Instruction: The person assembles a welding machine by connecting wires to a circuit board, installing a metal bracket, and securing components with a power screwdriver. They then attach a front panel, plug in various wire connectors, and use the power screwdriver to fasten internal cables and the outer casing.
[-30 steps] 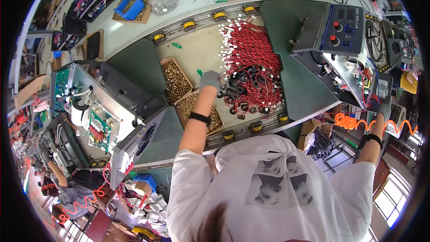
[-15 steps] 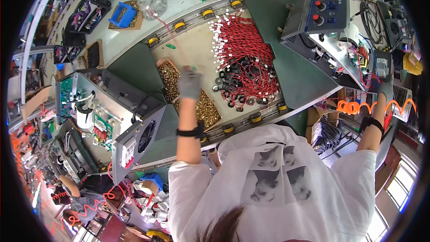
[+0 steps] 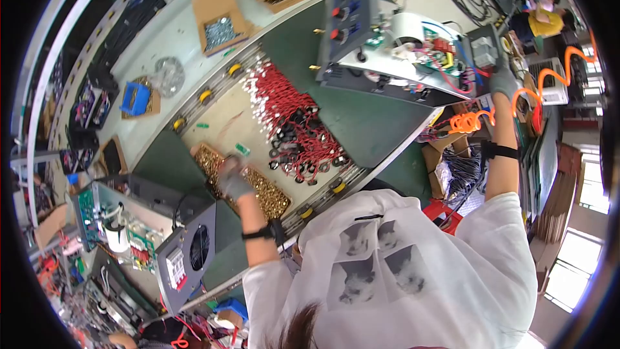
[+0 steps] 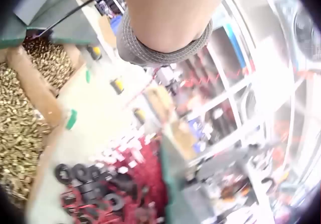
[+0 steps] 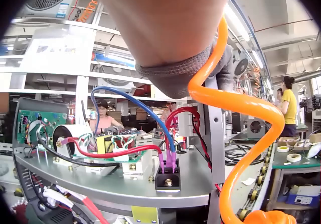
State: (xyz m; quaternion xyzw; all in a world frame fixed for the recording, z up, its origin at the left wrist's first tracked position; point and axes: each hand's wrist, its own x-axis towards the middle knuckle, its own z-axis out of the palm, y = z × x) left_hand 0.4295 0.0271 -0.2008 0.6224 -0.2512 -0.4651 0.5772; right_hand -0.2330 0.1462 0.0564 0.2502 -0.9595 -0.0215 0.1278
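Note:
My gloved left hand (image 3: 236, 179), blurred, is over the boxes of brass parts (image 3: 270, 195) and grips a red wire lead (image 3: 231, 124) that trails off it as a faint streak. To its right lies a pile of red wire leads (image 3: 278, 90) with white connectors and black rings (image 3: 294, 130). My gloved right hand (image 3: 502, 82) is at the right end of an open machine (image 3: 400, 58). In the right wrist view, that glove (image 5: 175, 78) is above and behind a black terminal block (image 5: 168, 180); its fingers are hidden, so I cannot tell what it holds.
An orange coiled hose (image 3: 542, 87) hangs near the right arm. A second open machine (image 3: 139, 232) stands at left. Along the bench behind are a blue bin (image 3: 135, 99), a plastic bag (image 3: 168, 77) and a carton of screws (image 3: 219, 32). Green pieces (image 3: 242, 149) lie on the bench.
My left hand has gone from the wire pile leftward to the brass parts, drawing a red lead with it. The right hand remains at the machine's end. The head view has swung to the right.

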